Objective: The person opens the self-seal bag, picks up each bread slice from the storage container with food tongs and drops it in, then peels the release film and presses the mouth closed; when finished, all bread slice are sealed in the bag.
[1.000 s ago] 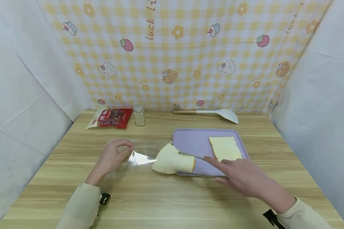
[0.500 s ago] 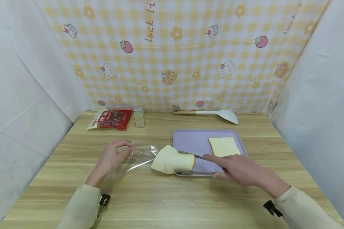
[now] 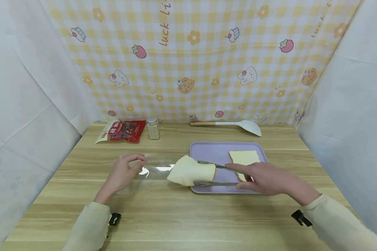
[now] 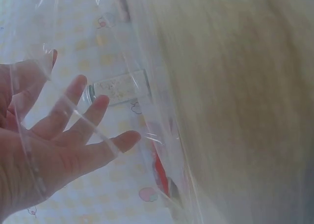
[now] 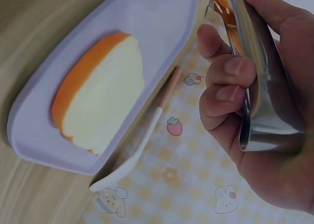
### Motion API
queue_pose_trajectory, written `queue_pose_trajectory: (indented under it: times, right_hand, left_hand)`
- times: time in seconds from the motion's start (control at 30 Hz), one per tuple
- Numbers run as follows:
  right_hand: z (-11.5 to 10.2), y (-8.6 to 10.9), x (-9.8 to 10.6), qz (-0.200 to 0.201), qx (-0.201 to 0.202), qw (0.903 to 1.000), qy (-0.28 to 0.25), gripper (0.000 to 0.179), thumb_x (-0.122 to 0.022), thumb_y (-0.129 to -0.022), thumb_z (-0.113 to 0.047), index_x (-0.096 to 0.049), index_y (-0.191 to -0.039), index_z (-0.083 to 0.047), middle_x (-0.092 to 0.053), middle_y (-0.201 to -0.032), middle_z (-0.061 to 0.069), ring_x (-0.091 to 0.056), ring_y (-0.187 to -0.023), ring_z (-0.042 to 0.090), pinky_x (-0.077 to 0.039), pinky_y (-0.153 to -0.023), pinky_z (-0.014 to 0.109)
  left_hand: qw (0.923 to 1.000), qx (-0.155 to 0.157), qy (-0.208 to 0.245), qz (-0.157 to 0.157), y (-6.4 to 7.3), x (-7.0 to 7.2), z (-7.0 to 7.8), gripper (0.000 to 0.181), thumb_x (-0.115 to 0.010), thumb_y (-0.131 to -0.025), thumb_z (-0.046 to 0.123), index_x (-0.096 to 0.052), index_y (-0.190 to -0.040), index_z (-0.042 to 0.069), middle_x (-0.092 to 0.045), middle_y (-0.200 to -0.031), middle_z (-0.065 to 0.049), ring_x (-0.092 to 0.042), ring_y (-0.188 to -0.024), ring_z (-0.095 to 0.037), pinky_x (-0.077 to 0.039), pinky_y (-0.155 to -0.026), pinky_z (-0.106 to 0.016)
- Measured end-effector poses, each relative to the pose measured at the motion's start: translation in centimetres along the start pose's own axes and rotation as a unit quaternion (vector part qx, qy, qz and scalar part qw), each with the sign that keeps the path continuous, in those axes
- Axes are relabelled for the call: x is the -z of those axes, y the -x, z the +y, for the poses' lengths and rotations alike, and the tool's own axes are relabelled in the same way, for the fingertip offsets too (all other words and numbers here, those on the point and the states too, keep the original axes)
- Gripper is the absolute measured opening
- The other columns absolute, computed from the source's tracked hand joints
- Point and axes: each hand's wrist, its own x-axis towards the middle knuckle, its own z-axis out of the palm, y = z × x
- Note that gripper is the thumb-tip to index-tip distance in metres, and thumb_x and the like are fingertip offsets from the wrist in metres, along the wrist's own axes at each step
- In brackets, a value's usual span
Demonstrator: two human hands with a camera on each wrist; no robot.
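In the head view my left hand (image 3: 123,174) pinches the edge of a clear plastic bag (image 3: 158,170) between thumb and forefinger. The left wrist view shows its other fingers (image 4: 81,130) spread behind the film. My right hand (image 3: 267,178) grips metal tongs (image 3: 215,184), whose two arms lie along either side of a folded slice of bread (image 3: 190,172). That slice bulges leftward at the bag, over the left end of a lilac tray (image 3: 210,150). Another slice (image 3: 243,157) lies flat on the tray, partly covered by my right hand; its orange crust shows in the right wrist view.
Along the back of the table lie a red food packet (image 3: 125,130), a small glass jar (image 3: 153,128) with a metal lid, and a white spatula (image 3: 249,126) with a wooden handle. A checked cloth (image 3: 176,62) hangs behind them.
My right hand and the tongs have shifted slightly away from me, and the folded bread has shifted with them. My left hand stays in place while the plastic's shine changes.
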Motion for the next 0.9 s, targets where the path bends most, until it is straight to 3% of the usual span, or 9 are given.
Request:
queue_pose_trajectory:
  times: [0.2,0.33,0.6,0.9]
  right_hand:
    - [0.5,-0.2,0.8,-0.001,0.032,0.9995,-0.009,0.062,-0.064,-0.106,-0.043,-0.048,-0.158,-0.014,-0.060,-0.074,-0.021,-0.048,-0.062,-0.006,-0.045,-0.059,0.022]
    - [0.2,-0.3,1.1,-0.005,0.025,0.9997,0.001,0.061,-0.064,-0.105,-0.044,-0.049,-0.157,-0.017,-0.058,-0.073,-0.022,-0.049,-0.062,-0.007,-0.045,-0.060,0.021]
    - [-0.7,-0.7,1.6,-0.028,-0.006,0.9990,0.034,0.060,-0.065,-0.105,-0.047,-0.048,-0.158,-0.026,-0.046,-0.061,-0.019,-0.037,-0.054,-0.003,-0.034,-0.051,0.021]
    - [-1.1,-1.2,1.7,-0.020,0.011,0.9986,0.048,0.062,-0.068,-0.103,-0.044,-0.048,-0.158,-0.025,-0.048,-0.065,-0.020,-0.040,-0.057,-0.004,-0.038,-0.054,0.020]
  left_hand:
    - [0.9999,-0.013,-0.001,0.006,0.0,0.0,0.0,0.016,-0.065,-0.105,0.014,-0.077,-0.112,0.008,-0.071,-0.134,-0.020,-0.056,-0.135,-0.047,-0.040,-0.114,-0.067]
    - [1.0000,-0.009,-0.002,0.002,0.0,-0.1,0.0,0.017,-0.063,-0.106,0.012,-0.076,-0.115,0.007,-0.070,-0.136,-0.020,-0.056,-0.136,-0.046,-0.042,-0.113,-0.067]
    - [0.9999,-0.001,0.012,-0.003,-0.1,0.2,0.1,0.019,-0.058,-0.108,0.009,-0.074,-0.118,0.003,-0.071,-0.134,-0.021,-0.059,-0.134,-0.045,-0.047,-0.111,-0.065]
    - [0.9996,0.012,0.024,-0.011,0.0,0.2,0.2,0.020,-0.058,-0.109,0.012,-0.072,-0.119,0.003,-0.070,-0.134,-0.020,-0.062,-0.130,-0.041,-0.050,-0.110,-0.064]
